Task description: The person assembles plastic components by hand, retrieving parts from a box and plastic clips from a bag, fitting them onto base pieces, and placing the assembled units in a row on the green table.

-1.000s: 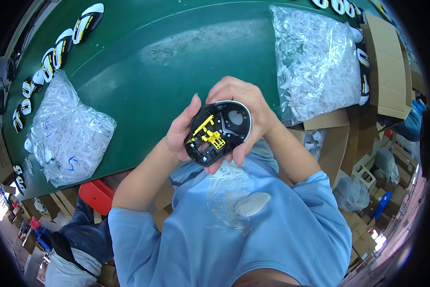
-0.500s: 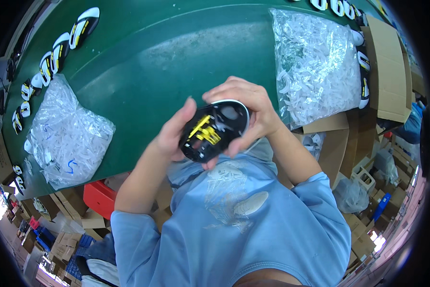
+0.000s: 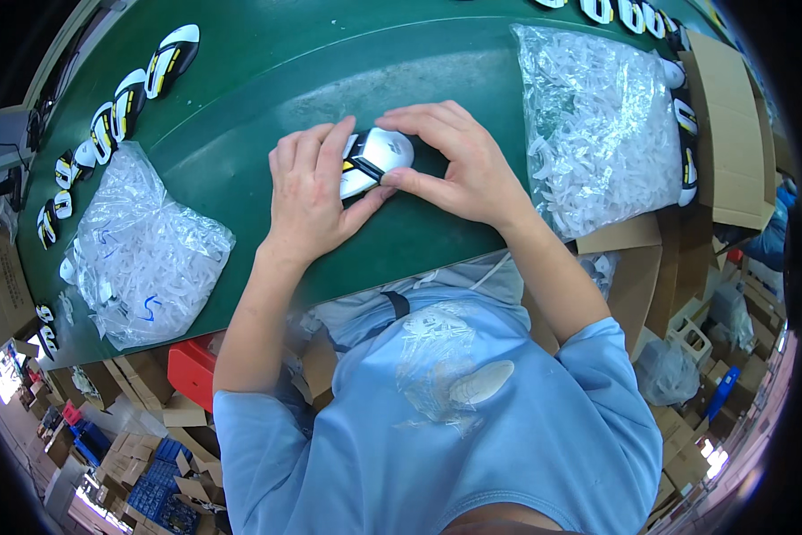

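A rounded oval casing [image 3: 388,150], white with black and yellow parts, is between my two hands over the green table. Its white domed end faces up and toward the right. My left hand [image 3: 307,192] covers its left side, fingers pointing to the far side and thumb along the near edge. Around the right end curves my right hand [image 3: 463,169], with fingertips at the far edge and thumb at the near edge. The casing's left part is hidden under my left fingers. Whether it rests on the table or hangs just above it, I cannot tell.
Clear plastic bags of small translucent pieces lie at left [image 3: 151,259] and right [image 3: 597,134] on the green table [image 3: 392,76]. Similar casings [image 3: 171,61] form rows along the left and far right. A cardboard box [image 3: 731,134] stands at right; a red object [image 3: 191,370] sits below the table's edge.
Both hands have moved away from my body, over the table, with the casing. It has been turned over: the black and yellow underside faced up before, the white side now.
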Tool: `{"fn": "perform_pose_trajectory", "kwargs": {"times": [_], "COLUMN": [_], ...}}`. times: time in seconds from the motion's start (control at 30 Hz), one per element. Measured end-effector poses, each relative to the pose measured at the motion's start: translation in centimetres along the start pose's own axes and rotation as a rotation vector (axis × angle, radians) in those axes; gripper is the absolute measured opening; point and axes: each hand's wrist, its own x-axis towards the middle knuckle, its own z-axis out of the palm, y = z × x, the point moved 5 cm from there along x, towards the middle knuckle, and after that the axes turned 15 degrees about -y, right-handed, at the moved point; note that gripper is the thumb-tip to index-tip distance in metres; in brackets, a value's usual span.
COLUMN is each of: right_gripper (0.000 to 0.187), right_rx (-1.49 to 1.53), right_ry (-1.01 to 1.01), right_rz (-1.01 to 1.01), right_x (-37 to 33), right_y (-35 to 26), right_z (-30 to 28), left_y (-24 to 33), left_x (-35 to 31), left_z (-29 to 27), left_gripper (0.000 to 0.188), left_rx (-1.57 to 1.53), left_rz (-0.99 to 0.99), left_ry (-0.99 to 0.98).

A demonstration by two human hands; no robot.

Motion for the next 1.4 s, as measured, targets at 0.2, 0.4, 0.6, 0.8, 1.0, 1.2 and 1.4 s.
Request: {"fn": "perform_pose_trajectory", "kwargs": {"times": [0.2, 0.4, 0.6, 0.8, 1.0, 1.2, 1.4], "right_gripper": [0.032, 0.022, 0.015, 0.007, 0.011, 0.017, 0.014], "right_rx": [-0.007, 0.069, -0.017, -0.259, -0.496, -0.661, -0.213], "right_ry": [-0.037, 0.031, 0.168, 0.162, -0.122, -0.291, 0.165], "right_rz": [0.055, 0.144, -0.01, 0.274, 0.282, 0.275, 0.257], "right_x": [2.6, 2.0, -1.0, -9.6, -8.8, -7.9, -7.6], "right_y": [0.0, 1.0, -1.9, 1.7, 2.5, 4.3, 2.8], "right_z": [1.4, 1.0, -2.5, -13.1, -12.5, -11.5, -14.8], "left_y": [-0.3, 0.2, -3.2, -10.6, -7.4, -4.2, -6.8], "left_x": [-0.3, 0.7, 1.4, 14.0, 27.3, 30.7, 28.3], "left_z": [0.2, -0.2, -1.8, -6.7, 1.0, 4.4, 2.3], "left_gripper": [0.089, 0.094, 0.085, 0.073, 0.102, 0.11, 0.082], "left_rx": [-0.07, -0.081, 0.006, 0.284, 0.01, 0.139, -0.163], "left_rz": [0.005, 0.025, 0.013, -0.196, -0.184, -0.425, -0.157], "left_ry": [0.043, -0.004, 0.08, 0.21, 0.081, -0.054, -0.113]}}
